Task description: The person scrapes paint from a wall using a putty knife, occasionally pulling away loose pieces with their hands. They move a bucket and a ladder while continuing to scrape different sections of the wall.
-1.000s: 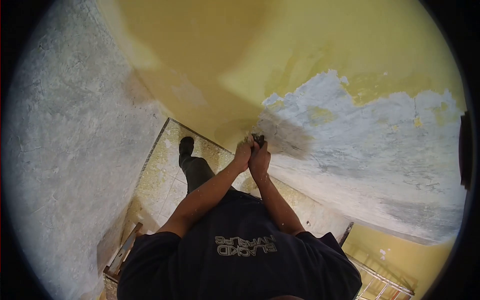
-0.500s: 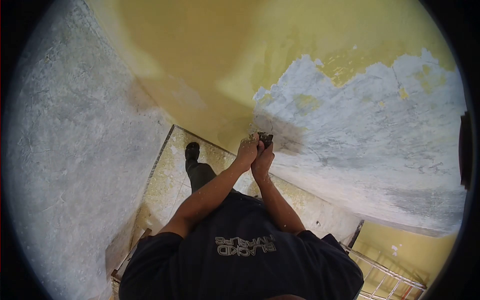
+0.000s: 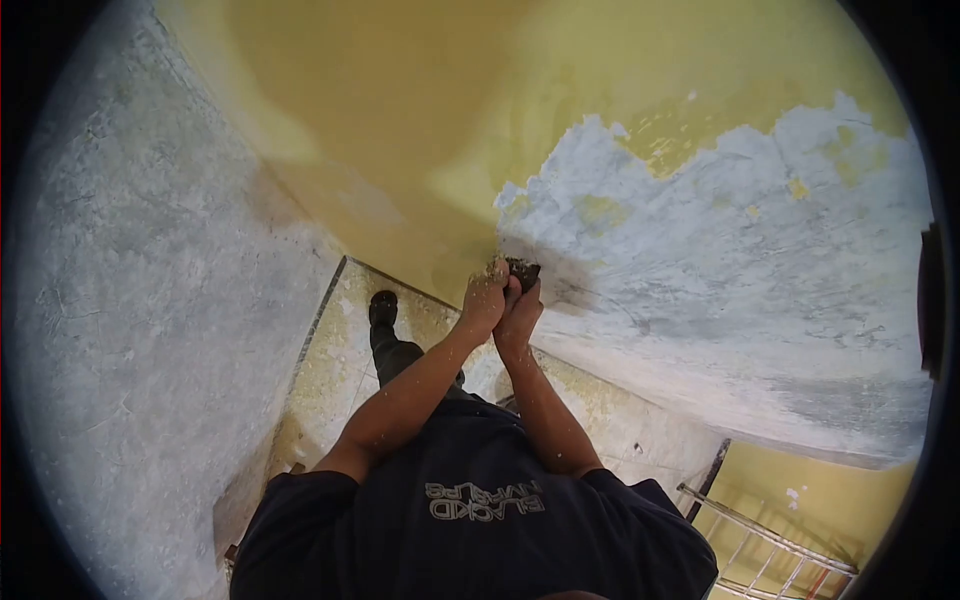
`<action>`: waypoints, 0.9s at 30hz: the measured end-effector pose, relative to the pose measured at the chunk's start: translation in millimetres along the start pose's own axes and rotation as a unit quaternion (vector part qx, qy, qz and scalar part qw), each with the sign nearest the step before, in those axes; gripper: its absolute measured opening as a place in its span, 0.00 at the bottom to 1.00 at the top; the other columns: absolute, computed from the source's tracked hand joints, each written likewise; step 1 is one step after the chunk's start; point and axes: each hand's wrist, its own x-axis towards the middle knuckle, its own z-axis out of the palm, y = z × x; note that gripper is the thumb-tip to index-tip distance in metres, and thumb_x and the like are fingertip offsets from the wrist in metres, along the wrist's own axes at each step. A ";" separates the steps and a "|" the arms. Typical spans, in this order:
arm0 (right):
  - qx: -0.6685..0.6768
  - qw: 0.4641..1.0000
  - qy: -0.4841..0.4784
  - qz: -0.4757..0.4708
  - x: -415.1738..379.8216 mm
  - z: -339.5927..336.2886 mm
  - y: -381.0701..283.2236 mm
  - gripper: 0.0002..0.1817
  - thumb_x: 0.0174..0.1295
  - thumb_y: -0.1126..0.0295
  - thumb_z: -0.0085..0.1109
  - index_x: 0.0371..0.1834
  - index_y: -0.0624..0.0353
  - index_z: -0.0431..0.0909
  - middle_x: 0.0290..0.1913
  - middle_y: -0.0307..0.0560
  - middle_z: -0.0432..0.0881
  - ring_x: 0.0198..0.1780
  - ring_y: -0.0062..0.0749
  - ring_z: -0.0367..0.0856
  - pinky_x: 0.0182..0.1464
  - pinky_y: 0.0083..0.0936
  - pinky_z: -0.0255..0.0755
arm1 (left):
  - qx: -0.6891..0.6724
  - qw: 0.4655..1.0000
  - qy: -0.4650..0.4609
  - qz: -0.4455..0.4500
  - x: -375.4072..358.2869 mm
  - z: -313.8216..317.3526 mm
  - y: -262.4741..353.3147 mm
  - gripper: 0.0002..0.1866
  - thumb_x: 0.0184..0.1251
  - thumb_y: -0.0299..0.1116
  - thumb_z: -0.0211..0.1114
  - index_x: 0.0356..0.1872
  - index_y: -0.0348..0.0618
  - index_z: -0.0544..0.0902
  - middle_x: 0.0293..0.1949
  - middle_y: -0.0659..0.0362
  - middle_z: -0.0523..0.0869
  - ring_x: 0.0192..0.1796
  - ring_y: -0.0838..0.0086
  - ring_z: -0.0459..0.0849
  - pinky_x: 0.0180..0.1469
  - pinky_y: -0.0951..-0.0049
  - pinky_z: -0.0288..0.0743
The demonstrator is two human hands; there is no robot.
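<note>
Both my hands are together in front of me, gripping one dark, flaky tool close to the wall. My left hand has its fingers closed at the tool's left side. Beside it, my right hand is wrapped round the tool from below. The tool's exact shape is hard to make out. Around it the wall changes from yellow paint to bare whitish plaster with a ragged edge. Small flecks show near my hands and forearms.
A grey wall stands on the left. The tiled floor is strewn with yellowish flakes, and my dark shoe rests on it. At the lower right is a paint-spotted ladder. A dark object is at the right edge.
My hands and the tool have shifted slightly left in view. The wall's ragged paint edge also appears a little further left. The grip looks the same.
</note>
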 end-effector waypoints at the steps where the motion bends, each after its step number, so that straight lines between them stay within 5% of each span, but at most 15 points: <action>1: 0.013 1.000 0.002 0.005 -3.5 0.5 3.1 0.13 0.67 0.65 0.49 0.39 0.67 0.69 0.26 0.62 0.80 0.30 0.54 0.82 0.27 0.36 0.71 | 0.077 0.997 0.009 0.028 -2.8 0.4 -6.3 0.22 0.72 0.44 0.46 0.37 0.31 0.78 0.34 0.45 0.82 0.38 0.58 0.79 0.41 0.60 0.69; 2: 0.016 1.000 0.003 0.002 -9.8 1.2 13.1 0.13 0.67 0.65 0.49 0.39 0.67 0.69 0.26 0.62 0.80 0.30 0.54 0.82 0.27 0.36 0.71 | 0.154 0.986 0.018 0.058 -5.7 1.3 -12.6 0.23 0.72 0.45 0.45 0.38 0.31 0.78 0.35 0.44 0.82 0.39 0.56 0.80 0.42 0.59 0.69; 5: 0.024 0.999 0.022 -0.025 -6.2 6.0 24.7 0.12 0.67 0.66 0.48 0.40 0.66 0.68 0.26 0.61 0.80 0.30 0.53 0.82 0.28 0.35 0.72 | 0.081 0.992 0.071 0.065 -11.0 12.1 -5.6 0.24 0.72 0.46 0.43 0.38 0.32 0.78 0.36 0.41 0.82 0.41 0.51 0.79 0.43 0.56 0.68; 9: 0.006 1.000 -0.022 0.004 0.4 -1.6 -14.9 0.12 0.67 0.66 0.48 0.39 0.66 0.69 0.28 0.60 0.81 0.31 0.57 0.81 0.28 0.37 0.71 | 0.119 0.993 0.007 0.013 -21.5 -0.5 4.7 0.25 0.73 0.47 0.41 0.40 0.32 0.77 0.38 0.40 0.81 0.43 0.51 0.79 0.44 0.57 0.68; 12: 0.016 1.000 0.002 0.021 -16.0 4.9 16.5 0.12 0.67 0.66 0.48 0.38 0.67 0.69 0.28 0.60 0.81 0.30 0.58 0.81 0.29 0.39 0.70 | 0.174 0.977 0.061 0.109 -2.2 -2.1 -26.3 0.25 0.73 0.46 0.41 0.39 0.32 0.77 0.38 0.41 0.81 0.42 0.53 0.79 0.44 0.58 0.69; 17: 0.029 0.999 0.015 0.024 -14.8 6.6 22.7 0.13 0.67 0.65 0.48 0.38 0.67 0.70 0.29 0.61 0.81 0.32 0.55 0.81 0.30 0.38 0.71 | 0.045 0.999 0.007 0.000 1.3 0.1 -22.7 0.23 0.73 0.44 0.43 0.38 0.31 0.78 0.36 0.44 0.82 0.41 0.57 0.80 0.43 0.59 0.69; 21: 0.023 0.999 0.017 0.033 -10.8 7.3 10.7 0.12 0.67 0.66 0.49 0.38 0.67 0.70 0.28 0.60 0.80 0.29 0.50 0.82 0.29 0.36 0.71 | 0.079 0.997 -0.010 -0.008 -6.3 -3.6 -3.3 0.22 0.72 0.44 0.45 0.39 0.31 0.78 0.37 0.45 0.82 0.40 0.58 0.79 0.43 0.61 0.69; 24: 0.054 0.998 0.029 0.028 -11.8 7.7 0.4 0.12 0.67 0.66 0.49 0.37 0.68 0.70 0.26 0.60 0.80 0.27 0.48 0.81 0.27 0.35 0.70 | 0.050 0.999 0.008 -0.017 -4.4 -1.3 -4.8 0.21 0.72 0.43 0.46 0.38 0.31 0.78 0.36 0.47 0.82 0.38 0.62 0.79 0.42 0.62 0.69; 26: 0.051 0.998 0.022 0.035 -12.9 8.1 6.2 0.12 0.67 0.66 0.49 0.37 0.68 0.70 0.26 0.59 0.80 0.26 0.48 0.81 0.27 0.35 0.70 | -0.010 0.999 0.043 -0.019 -8.2 0.4 -5.4 0.16 0.72 0.40 0.50 0.32 0.38 0.77 0.29 0.60 0.78 0.31 0.77 0.73 0.35 0.70 0.69; 27: 0.050 0.998 0.013 0.038 -12.0 7.9 6.9 0.13 0.67 0.66 0.50 0.38 0.68 0.70 0.25 0.59 0.80 0.26 0.47 0.81 0.26 0.35 0.70 | -0.010 0.999 0.042 -0.021 -8.9 0.4 -5.4 0.16 0.72 0.40 0.50 0.32 0.38 0.77 0.29 0.60 0.78 0.31 0.77 0.73 0.35 0.70 0.69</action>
